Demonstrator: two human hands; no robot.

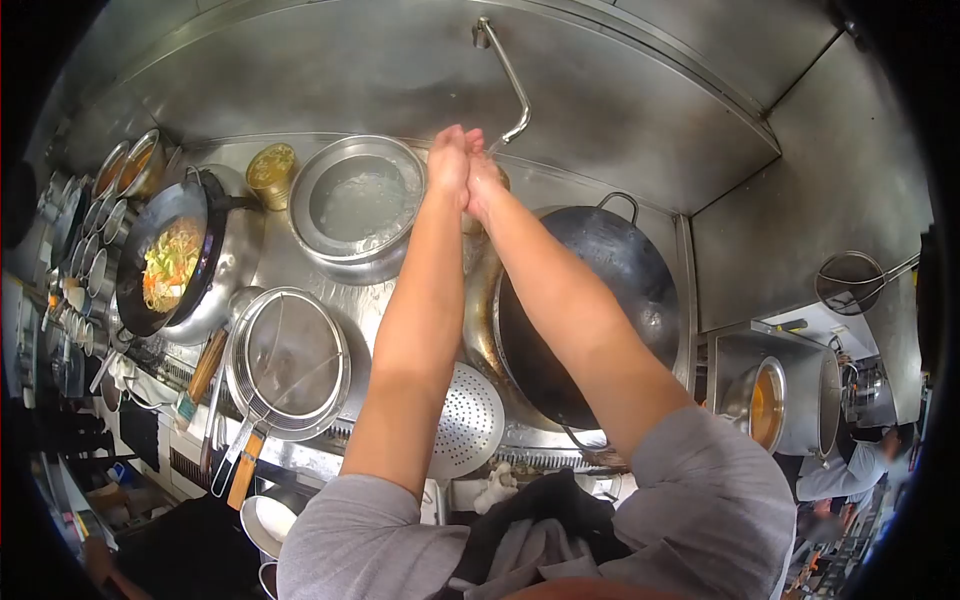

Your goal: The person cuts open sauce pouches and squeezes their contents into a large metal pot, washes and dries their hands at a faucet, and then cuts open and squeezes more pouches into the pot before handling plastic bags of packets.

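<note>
While water runs on a steel desk [275, 255] in a busy kitchen, a person in grey sleeves brings the left hand [449, 162] and right hand [482, 178] together at twelve o'clock in the view, just beside the spout of a bent metal faucet [520, 95] fixed to the wall. The two hands touch palm to palm, or nearly so, their fingers bunched close at the top; whether the fingers of each hand are folded or straight cannot be told, and nothing gripped between them can be made out. Just beside the left wrist, toward ten o'clock, stands a wide metal pot [352, 147] holding water, with a small golden container [271, 168] near it. At nine o'clock a tilted wok [168, 213] carries noodles and cut vegetables [172, 266], while a round mesh strainer [290, 355] with a wooden handle lies at eight. Beneath the forearms, a perforated metal disc [466, 420] rests at six o'clock, and a large dark wok [640, 265], partly covered by the right arm, sits at three. Farther out, toward four o'clock, a metal pot of orange liquid [765, 405] stands near another person's grey sleeve [855, 475].
</note>
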